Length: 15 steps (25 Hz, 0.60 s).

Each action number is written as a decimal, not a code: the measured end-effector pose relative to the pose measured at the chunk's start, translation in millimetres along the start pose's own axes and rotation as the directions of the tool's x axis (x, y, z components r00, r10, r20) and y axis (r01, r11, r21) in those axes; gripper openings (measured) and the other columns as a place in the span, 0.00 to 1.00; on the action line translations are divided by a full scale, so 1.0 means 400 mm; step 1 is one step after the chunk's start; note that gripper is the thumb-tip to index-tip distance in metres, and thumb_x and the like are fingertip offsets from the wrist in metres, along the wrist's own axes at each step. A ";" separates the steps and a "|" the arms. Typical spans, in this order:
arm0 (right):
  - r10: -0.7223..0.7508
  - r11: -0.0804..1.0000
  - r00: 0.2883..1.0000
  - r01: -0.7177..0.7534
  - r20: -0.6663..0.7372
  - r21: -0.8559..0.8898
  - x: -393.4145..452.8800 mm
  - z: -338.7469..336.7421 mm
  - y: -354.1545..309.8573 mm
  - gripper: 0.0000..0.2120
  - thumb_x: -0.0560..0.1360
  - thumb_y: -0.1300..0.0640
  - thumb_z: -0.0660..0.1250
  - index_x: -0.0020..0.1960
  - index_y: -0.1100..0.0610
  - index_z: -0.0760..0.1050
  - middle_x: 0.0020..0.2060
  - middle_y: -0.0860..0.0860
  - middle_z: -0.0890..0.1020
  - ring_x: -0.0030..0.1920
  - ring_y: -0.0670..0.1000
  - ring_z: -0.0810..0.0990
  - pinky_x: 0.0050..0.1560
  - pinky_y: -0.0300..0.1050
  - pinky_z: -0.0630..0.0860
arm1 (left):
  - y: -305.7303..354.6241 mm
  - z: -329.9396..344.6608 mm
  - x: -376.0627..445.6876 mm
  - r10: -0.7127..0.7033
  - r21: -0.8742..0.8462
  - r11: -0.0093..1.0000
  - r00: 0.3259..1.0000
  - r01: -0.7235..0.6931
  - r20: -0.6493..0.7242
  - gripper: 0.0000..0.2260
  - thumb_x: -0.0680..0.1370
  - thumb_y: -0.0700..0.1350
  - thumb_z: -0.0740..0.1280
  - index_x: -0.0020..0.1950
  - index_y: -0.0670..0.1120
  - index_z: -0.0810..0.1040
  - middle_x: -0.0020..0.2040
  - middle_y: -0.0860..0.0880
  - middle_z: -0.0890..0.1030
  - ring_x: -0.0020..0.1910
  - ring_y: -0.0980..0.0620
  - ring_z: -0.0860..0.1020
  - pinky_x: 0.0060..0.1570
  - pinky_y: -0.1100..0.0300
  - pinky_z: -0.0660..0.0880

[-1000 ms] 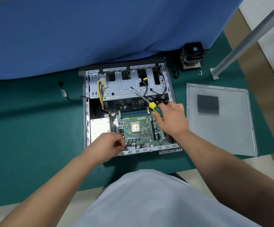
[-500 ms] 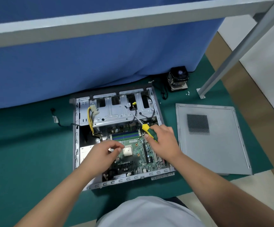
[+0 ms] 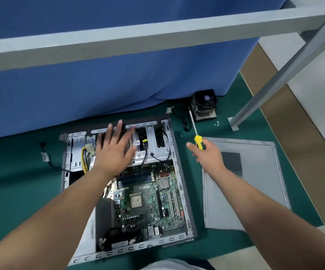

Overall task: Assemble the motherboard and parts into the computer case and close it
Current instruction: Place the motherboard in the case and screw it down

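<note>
The open computer case (image 3: 185, 193) lies flat on the green mat, with the green motherboard (image 3: 150, 201) seated inside its lower half. My left hand (image 3: 115, 149) is spread flat, fingers apart, over the silver drive cage (image 3: 155, 152) at the case's far end. My right hand (image 3: 208, 154) is to the right of the case, above the side panel's near corner, gripping a yellow-handled screwdriver (image 3: 197, 140) whose shaft points away toward the CPU cooler (image 3: 204, 105). The grey side panel (image 3: 255, 184) lies flat beside the case.
A blue cloth (image 3: 118, 75) hangs behind the case, under a grey metal frame bar (image 3: 157, 34). A slanted frame leg (image 3: 274, 84) meets the mat at the right. Small screws (image 3: 216, 123) lie by the cooler. A loose cable (image 3: 46, 156) lies left of the case.
My left hand left the motherboard and moved up onto the drive cage, opening flat. My right hand carried the screwdriver out of the case to the right. The camera tilted up.
</note>
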State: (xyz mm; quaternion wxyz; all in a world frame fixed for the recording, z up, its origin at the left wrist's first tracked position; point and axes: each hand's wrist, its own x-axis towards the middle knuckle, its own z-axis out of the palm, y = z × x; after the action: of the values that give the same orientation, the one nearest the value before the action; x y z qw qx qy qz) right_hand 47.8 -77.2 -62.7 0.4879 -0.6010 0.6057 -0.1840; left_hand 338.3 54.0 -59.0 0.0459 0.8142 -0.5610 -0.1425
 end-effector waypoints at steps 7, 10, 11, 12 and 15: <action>0.116 0.967 0.992 -0.123 -0.044 -0.225 0.215 0.093 0.079 0.04 0.78 0.49 0.71 0.52 0.47 0.81 0.41 0.47 0.81 0.45 0.55 0.80 0.45 0.44 0.73 | -0.017 0.059 0.007 -0.011 0.098 0.995 0.993 0.023 -0.120 0.25 0.83 0.67 0.45 0.80 0.70 0.46 0.83 0.58 0.39 0.82 0.51 0.37 0.78 0.39 0.39; 0.062 0.962 0.992 -0.089 -0.112 -0.257 0.266 0.142 0.087 0.08 0.77 0.54 0.71 0.55 0.52 0.83 0.37 0.48 0.78 0.43 0.56 0.77 0.41 0.41 0.66 | -0.020 0.062 0.001 -0.008 0.110 0.994 0.991 0.023 -0.136 0.25 0.83 0.66 0.46 0.81 0.68 0.49 0.84 0.57 0.41 0.83 0.50 0.39 0.79 0.38 0.41; 0.044 0.957 0.991 -0.078 -0.125 -0.278 0.279 0.157 0.090 0.08 0.77 0.55 0.70 0.56 0.54 0.83 0.36 0.50 0.79 0.43 0.57 0.78 0.40 0.42 0.67 | -0.022 0.065 0.001 -0.009 0.109 0.994 0.990 0.024 -0.138 0.26 0.83 0.66 0.47 0.81 0.68 0.49 0.84 0.57 0.41 0.83 0.50 0.39 0.79 0.37 0.43; 0.026 0.950 0.991 -0.066 -0.132 -0.304 0.290 0.169 0.095 0.09 0.78 0.56 0.70 0.56 0.55 0.83 0.39 0.52 0.81 0.44 0.59 0.80 0.40 0.43 0.69 | -0.023 0.067 0.001 -0.008 0.109 0.994 0.990 0.024 -0.142 0.26 0.83 0.66 0.47 0.81 0.67 0.50 0.84 0.57 0.42 0.83 0.50 0.39 0.79 0.37 0.44; -0.026 0.924 0.990 -0.028 -0.135 -0.380 0.301 0.184 0.110 0.10 0.79 0.56 0.69 0.59 0.57 0.82 0.52 0.59 0.83 0.51 0.60 0.80 0.48 0.44 0.73 | -0.021 0.068 0.003 0.002 0.096 0.995 0.988 0.013 -0.156 0.26 0.83 0.65 0.48 0.82 0.66 0.53 0.84 0.56 0.43 0.83 0.49 0.40 0.79 0.37 0.45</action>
State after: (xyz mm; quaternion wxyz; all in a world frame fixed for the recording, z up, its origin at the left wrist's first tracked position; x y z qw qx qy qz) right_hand 107.4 -150.6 -176.4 0.3189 -0.6700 0.6623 -0.1035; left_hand 338.5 58.3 -87.1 0.0499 0.8257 -0.5596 -0.0512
